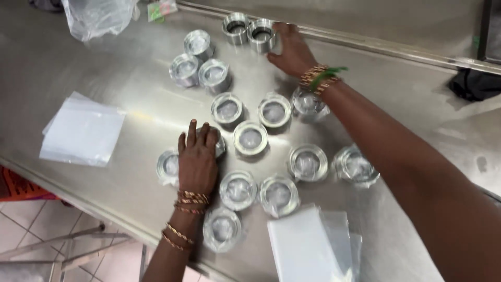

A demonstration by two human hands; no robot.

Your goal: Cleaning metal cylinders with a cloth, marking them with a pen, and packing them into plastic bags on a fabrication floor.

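The left hand (pixel 197 156) lay flat, fingers together, covering a wrapped metal ring (pixel 219 144) amid the cluster of wrapped rings (pixel 250 138) on the steel surface (pixel 104 68). The right hand (pixel 292 51), fingers spread, touched an unwrapped ring (pixel 261 34) just beside its twin (pixel 236 27), close to the surface's far raised edge (pixel 365 42). Left of the left hand lay clear bags (pixel 82 130), with bare room beyond them. More bags (pixel 308 245) sat beneath the right forearm, near the near edge.

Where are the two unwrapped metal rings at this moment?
In the head view, the two unwrapped metal rings sit side by side at the far edge of the steel table, top centre, with the right hand touching the right-hand one.
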